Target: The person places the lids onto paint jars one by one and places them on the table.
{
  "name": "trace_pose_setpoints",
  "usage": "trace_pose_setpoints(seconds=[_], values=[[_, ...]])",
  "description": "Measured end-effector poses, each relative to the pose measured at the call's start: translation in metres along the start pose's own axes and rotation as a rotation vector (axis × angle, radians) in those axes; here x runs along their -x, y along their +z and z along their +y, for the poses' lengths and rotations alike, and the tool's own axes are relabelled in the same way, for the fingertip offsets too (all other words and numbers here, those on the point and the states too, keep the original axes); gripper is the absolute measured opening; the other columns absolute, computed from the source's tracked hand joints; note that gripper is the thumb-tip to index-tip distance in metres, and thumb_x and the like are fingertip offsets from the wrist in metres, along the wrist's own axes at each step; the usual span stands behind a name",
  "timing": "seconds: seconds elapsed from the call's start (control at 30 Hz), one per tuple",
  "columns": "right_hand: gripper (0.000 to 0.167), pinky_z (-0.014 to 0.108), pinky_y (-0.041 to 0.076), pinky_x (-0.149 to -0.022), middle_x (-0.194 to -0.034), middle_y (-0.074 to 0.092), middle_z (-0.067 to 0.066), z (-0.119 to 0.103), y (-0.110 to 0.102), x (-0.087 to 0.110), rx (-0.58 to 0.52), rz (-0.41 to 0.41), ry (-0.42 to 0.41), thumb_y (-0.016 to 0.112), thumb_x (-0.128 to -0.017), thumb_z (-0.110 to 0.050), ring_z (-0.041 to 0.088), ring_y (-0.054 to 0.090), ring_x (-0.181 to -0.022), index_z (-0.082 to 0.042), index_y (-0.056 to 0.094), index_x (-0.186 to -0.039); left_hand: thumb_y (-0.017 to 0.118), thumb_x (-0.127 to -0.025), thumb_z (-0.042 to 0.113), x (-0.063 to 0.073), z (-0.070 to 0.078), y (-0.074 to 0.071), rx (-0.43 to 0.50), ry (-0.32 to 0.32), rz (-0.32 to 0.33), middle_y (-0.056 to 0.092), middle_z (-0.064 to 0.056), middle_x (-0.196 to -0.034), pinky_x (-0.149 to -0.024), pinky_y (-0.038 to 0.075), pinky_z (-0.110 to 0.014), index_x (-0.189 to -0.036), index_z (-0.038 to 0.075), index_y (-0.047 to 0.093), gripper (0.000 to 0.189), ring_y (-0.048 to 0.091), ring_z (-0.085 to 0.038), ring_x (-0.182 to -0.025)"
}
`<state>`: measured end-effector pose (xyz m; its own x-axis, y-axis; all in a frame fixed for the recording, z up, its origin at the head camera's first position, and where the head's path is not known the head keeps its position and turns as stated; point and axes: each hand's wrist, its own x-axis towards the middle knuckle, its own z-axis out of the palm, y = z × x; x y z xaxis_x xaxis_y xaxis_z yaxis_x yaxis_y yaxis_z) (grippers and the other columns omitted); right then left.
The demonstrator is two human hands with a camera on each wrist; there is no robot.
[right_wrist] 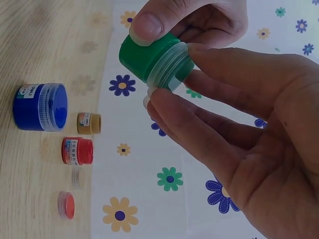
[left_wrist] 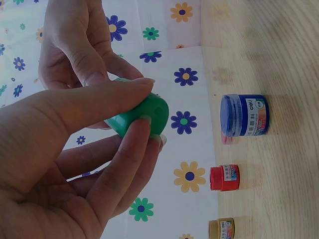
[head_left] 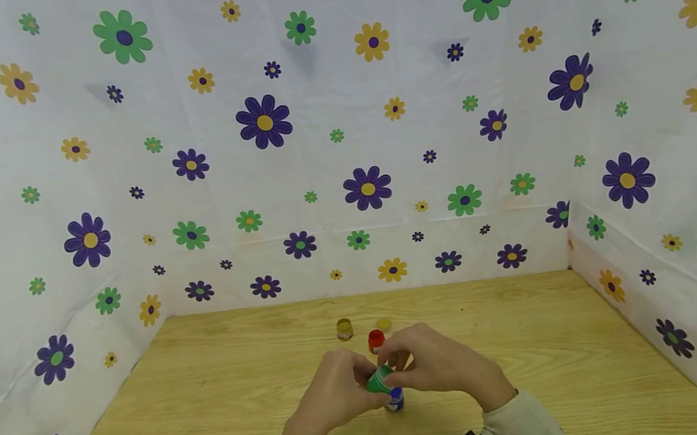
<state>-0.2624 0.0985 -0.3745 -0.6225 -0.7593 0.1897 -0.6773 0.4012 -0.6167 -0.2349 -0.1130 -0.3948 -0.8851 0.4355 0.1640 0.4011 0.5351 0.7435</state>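
Between both hands is a green paint jar (head_left: 377, 383), lifted over the table and tilted. My left hand (head_left: 335, 392) grips its green body (right_wrist: 142, 57), thumb on one side and fingers on the other. The fingertips of my right hand (head_left: 440, 364) pinch the jar's clear ridged lid (right_wrist: 167, 64). Just below the hands, a blue paint jar (left_wrist: 249, 115) stands upright with a clear lid on; in the head view the hands partly cover it.
Farther back stand a red paint jar (head_left: 376, 341) and an ochre paint jar (head_left: 344, 329), both without lids. A yellowish lid (head_left: 384, 324) lies near them, and a red lid (right_wrist: 67, 205) shows in the right wrist view. Flowered cloth (head_left: 319, 178) walls the wooden table (head_left: 243, 368).
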Motion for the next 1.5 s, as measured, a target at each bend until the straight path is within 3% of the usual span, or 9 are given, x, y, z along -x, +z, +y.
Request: trace_pose_setpoints(seconds=[0.57, 0.77, 0.93, 1.2, 1.5], values=[[0.012, 0.015, 0.056, -0.074, -0.102, 0.077, 0.004, -0.0008, -0.0001, -0.0009, 0.015, -0.004, 0.025, 0.075, -0.095, -0.013, 0.002, 0.07, -0.083, -0.008, 0.074, -0.106, 0.09, -0.077, 0.014, -0.0012, -0.0015, -0.0002, 0.0, -0.004, 0.003, 0.079, -0.001, -0.08, -0.062, 0.055, -0.019, -0.088, 0.006, 0.082, 0.017, 0.067, -0.003, -0.068], [0.024, 0.015, 0.057, -0.077, -0.111, 0.075, 0.007, -0.0035, -0.0022, -0.0004, -0.016, -0.006, 0.037, 0.075, -0.094, -0.012, 0.012, 0.072, -0.096, -0.006, 0.071, -0.117, 0.091, -0.077, 0.013, -0.0007, 0.001, -0.0022, -0.005, 0.008, 0.007, 0.078, -0.002, -0.079, -0.063, 0.055, -0.02, -0.087, 0.005, 0.081, 0.015, 0.068, -0.007, -0.07], [0.024, 0.017, 0.058, -0.08, -0.115, 0.073, 0.007, -0.0058, -0.0036, 0.0014, -0.051, -0.013, 0.03, 0.076, -0.092, -0.005, 0.019, 0.073, -0.104, -0.007, 0.071, -0.115, 0.091, -0.076, 0.013, -0.0001, 0.0015, -0.0021, -0.003, -0.006, 0.012, 0.078, 0.0, -0.079, -0.064, 0.056, -0.021, -0.087, 0.006, 0.081, 0.016, 0.068, -0.005, -0.07], [0.021, 0.016, 0.058, -0.079, -0.109, 0.072, 0.006, -0.0067, -0.0026, 0.0018, -0.043, -0.021, -0.007, 0.075, -0.09, 0.002, 0.015, 0.074, -0.101, -0.008, 0.073, -0.109, 0.091, -0.076, 0.012, 0.0001, 0.0009, -0.0007, -0.005, 0.011, 0.014, 0.078, -0.002, -0.078, -0.063, 0.055, -0.021, -0.086, 0.005, 0.081, 0.016, 0.068, -0.006, -0.068], [0.013, 0.016, 0.057, -0.076, -0.104, 0.075, 0.005, -0.0058, -0.0016, 0.0012, -0.033, -0.027, 0.011, 0.075, -0.093, -0.006, 0.004, 0.07, -0.088, -0.007, 0.074, -0.106, 0.09, -0.077, 0.013, -0.0005, 0.0007, 0.0003, -0.009, 0.005, 0.005, 0.079, 0.0, -0.079, -0.062, 0.055, -0.02, -0.088, 0.006, 0.082, 0.015, 0.067, -0.002, -0.068]])
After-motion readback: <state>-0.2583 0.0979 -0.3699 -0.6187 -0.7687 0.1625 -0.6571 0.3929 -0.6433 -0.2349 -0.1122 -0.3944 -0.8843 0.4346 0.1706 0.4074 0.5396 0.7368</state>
